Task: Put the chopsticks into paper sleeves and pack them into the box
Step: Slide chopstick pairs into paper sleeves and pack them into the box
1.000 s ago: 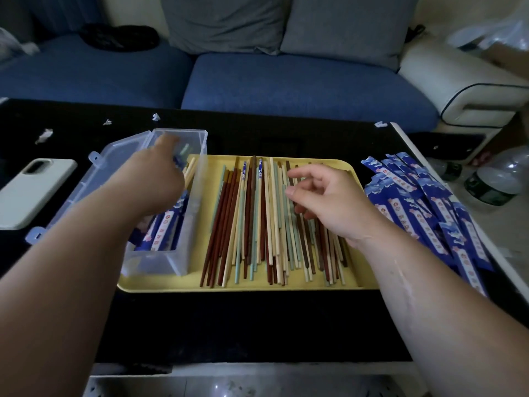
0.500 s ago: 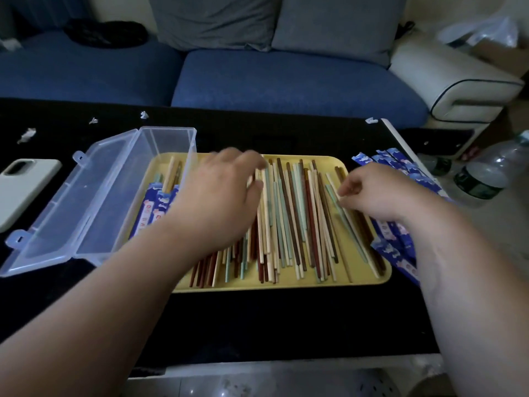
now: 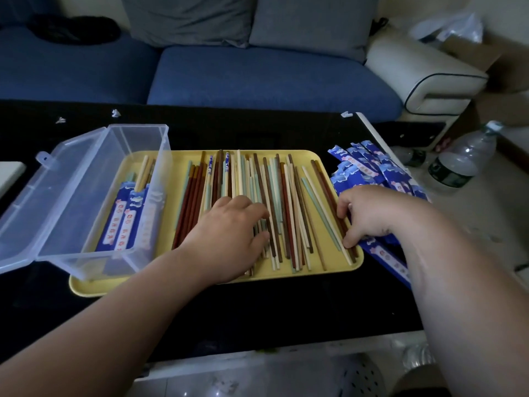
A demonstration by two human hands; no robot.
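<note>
The person leans over a black surface (image 3: pixel 257 316), and both arms reach to a yellow tray (image 3: pixel 286 275) that lies on it. Many loose chopsticks (image 3: pixel 289 193) fill the middle and right part of the tray, brown, cream and pale green, most of them pointing away from the person.

The left hand (image 3: pixel 229 233) lies palm down on the chopsticks in the middle of the tray. Its fingers are only lightly bent and spread over the sticks; they press on them and do not close round any.

The right hand (image 3: pixel 369 213) is at the right edge of the tray. Its fingers are curled, and the thumb and fingertips touch the outermost brown chopsticks there. Whether it really grasps one I cannot tell.

A clear plastic box (image 3: pixel 137 138) stands on the left part of the tray, its lid (image 3: pixel 43 202) thrown open to the left. Inside lie a few sleeved chopsticks (image 3: pixel 126 219), their ends sticking out of the blue paper.

The empty paper sleeves (image 3: pixel 372 170), blue with white print, lie in a loose pile just beside the tray on the right, partly under the right wrist.

Behind the surface there is a blue sofa (image 3: pixel 257 75), and a water bottle (image 3: pixel 463 159) stands on the floor at the right.
</note>
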